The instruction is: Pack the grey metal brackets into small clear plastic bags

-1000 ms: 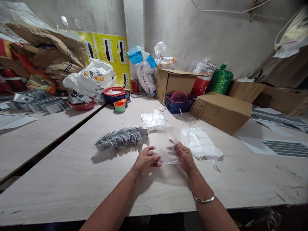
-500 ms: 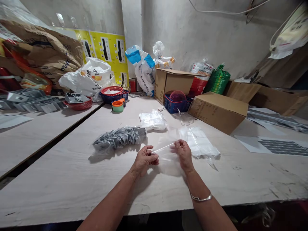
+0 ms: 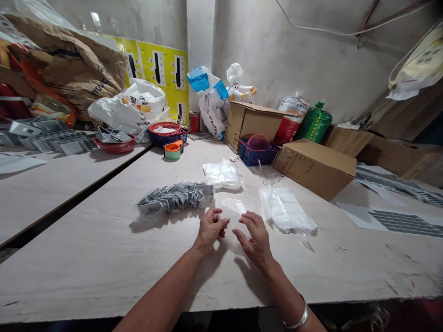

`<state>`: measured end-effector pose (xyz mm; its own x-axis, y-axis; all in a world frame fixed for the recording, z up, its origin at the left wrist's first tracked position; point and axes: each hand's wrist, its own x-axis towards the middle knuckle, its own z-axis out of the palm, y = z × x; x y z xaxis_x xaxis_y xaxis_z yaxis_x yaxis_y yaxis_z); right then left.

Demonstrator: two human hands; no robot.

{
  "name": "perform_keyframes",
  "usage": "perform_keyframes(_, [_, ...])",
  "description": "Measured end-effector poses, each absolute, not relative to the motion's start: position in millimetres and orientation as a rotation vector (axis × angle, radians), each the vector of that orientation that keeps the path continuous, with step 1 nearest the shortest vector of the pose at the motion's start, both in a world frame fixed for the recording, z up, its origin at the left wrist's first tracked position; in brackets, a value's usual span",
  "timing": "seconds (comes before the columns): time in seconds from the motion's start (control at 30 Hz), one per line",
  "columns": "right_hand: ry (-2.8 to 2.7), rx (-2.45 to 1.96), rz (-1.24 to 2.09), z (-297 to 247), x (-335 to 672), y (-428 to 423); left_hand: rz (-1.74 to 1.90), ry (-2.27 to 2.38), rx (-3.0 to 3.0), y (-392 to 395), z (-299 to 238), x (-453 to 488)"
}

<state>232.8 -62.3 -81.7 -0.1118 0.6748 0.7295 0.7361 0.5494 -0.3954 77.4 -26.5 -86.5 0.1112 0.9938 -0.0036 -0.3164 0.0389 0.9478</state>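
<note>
Table [image 3: 311, 272]: pale wood-grain, running across in front of the person.
Cardboard box [image 3: 313, 168]: on the table's far right, closed and tilted at an angle.
Grey bundle [image 3: 175, 198]: plastic-wrapped, lying left of the hands.
White plastic pack [image 3: 287, 212]: lying flat, right of the hands.
Left hand [image 3: 211, 228]: fingers [image 3: 217, 220] curled shut, nothing visibly held.
Right hand [image 3: 254, 240]: fingers [image 3: 244, 235] loosely spread and open, holding nothing.
Clear plastic bag [image 3: 237, 205]: flat on the table, just beyond the hands, touching neither.
</note>
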Motion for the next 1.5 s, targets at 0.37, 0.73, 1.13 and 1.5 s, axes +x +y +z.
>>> perform_keyframes(0.37, [-1.802, -1.226, 0.065, -84.2, 223.0, -53.6, 1.223, 0.950, 1.125, -28.9, -88.0, 79.5])
perform_keyframes(0.73, [-1.887, -1.324, -0.233, -62.3, 239.8, -52.1, 1.213, 0.994, 1.796, -38.1, -94.0, 70.8])
perform_keyframes(1.13, [-1.990, -1.377, -0.365, -79.5, 242.4, -54.2, 1.152, 1.630, 2.401, -33.6, -95.2, 67.9])
perform_keyframes(1.5, [-1.849, -1.595, -0.594, -98.2, 235.3, -55.9, 1.503, 1.469, 2.653, -28.6, -100.1, 68.6])
